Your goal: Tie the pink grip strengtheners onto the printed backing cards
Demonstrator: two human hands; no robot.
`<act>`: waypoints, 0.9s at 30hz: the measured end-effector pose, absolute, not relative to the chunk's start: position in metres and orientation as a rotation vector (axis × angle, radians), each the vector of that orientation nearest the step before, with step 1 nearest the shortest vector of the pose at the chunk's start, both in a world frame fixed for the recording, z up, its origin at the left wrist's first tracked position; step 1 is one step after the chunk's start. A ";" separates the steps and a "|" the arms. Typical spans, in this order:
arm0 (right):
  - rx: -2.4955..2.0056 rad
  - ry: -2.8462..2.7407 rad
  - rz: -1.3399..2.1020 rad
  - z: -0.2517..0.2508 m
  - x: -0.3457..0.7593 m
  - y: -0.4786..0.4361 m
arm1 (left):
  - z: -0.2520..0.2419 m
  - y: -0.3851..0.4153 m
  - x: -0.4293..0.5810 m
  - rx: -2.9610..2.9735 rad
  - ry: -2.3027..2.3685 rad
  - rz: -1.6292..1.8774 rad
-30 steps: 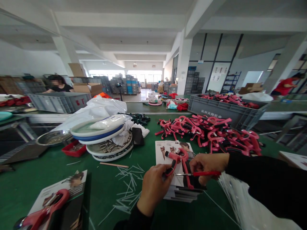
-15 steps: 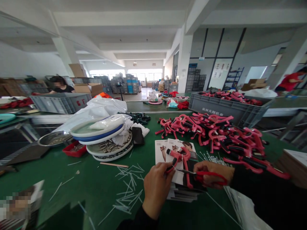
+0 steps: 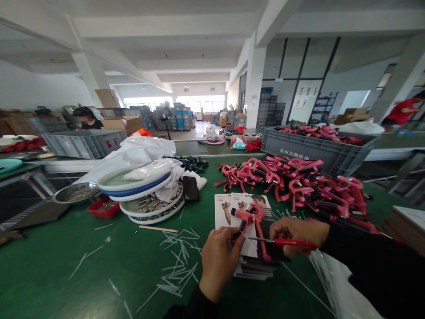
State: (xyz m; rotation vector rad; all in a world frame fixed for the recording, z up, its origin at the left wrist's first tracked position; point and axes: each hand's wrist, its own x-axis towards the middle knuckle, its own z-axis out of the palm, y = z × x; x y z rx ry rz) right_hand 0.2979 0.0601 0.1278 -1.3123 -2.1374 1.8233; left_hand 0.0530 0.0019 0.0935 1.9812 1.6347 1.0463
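The grip of the left hand is closed narrowly on the lower-left handle of the red hand exerciser, just below the centre of the frame, while the grip of the right hand is wrapped round the red handles of the scissors, whose thin blades are levelled to the left, tips at the exerciser. The exerciser is laid flat on a stack of printed cards; its long axis runs roughly from top to bottom of the frame, coil end pointed up and handles splayed downward. Thin pale cut strips are strewn on the green worktop to the left, so some trimming is judged done; a large heap of red exercisers at right, before a filled grey crate, suggests much is left
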 end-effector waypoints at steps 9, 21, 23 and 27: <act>-1.342 -2.344 1.779 0.151 0.288 0.068 | 0.098 0.008 0.052 1.968 1.602 0.996; -1.373 -2.461 1.712 0.162 0.272 0.072 | 0.095 0.012 0.047 1.995 1.449 1.004; -1.364 -2.443 1.687 0.162 0.271 0.066 | 0.095 0.012 0.046 2.000 1.431 1.015; -1.319 -2.382 1.679 0.162 0.270 0.047 | 0.095 0.008 0.047 1.999 1.439 1.037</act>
